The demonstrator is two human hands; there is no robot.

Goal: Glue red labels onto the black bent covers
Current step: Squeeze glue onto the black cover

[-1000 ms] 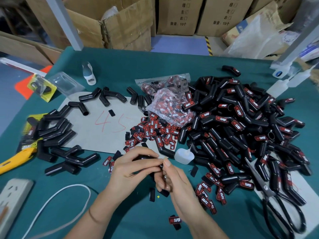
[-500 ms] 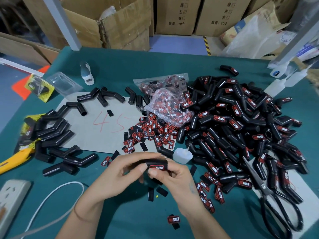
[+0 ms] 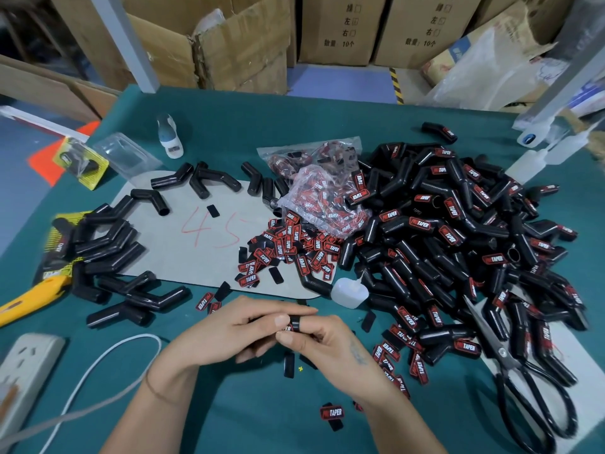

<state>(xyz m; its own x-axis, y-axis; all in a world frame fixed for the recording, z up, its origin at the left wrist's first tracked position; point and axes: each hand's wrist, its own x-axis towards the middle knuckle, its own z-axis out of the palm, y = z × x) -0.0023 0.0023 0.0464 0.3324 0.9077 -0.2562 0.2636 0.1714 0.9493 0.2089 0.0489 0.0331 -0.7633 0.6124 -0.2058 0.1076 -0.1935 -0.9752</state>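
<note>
Left on the green counter [image 3: 327, 126]: unlabelled black bent covers [image 3: 108, 244], heaped. Centre, near edge — left hand [image 3: 235, 332] and right hand [image 3: 324, 345], fingers of both curled round one cover [image 3: 295, 322], thumbs pressing its red label [image 3: 286, 328]. Behind: loose red labels [image 3: 291, 247], a small glue bottle [image 3: 348, 291]. Right — pile of labelled covers [image 3: 458, 231], black scissors [image 3: 523, 388].
</note>
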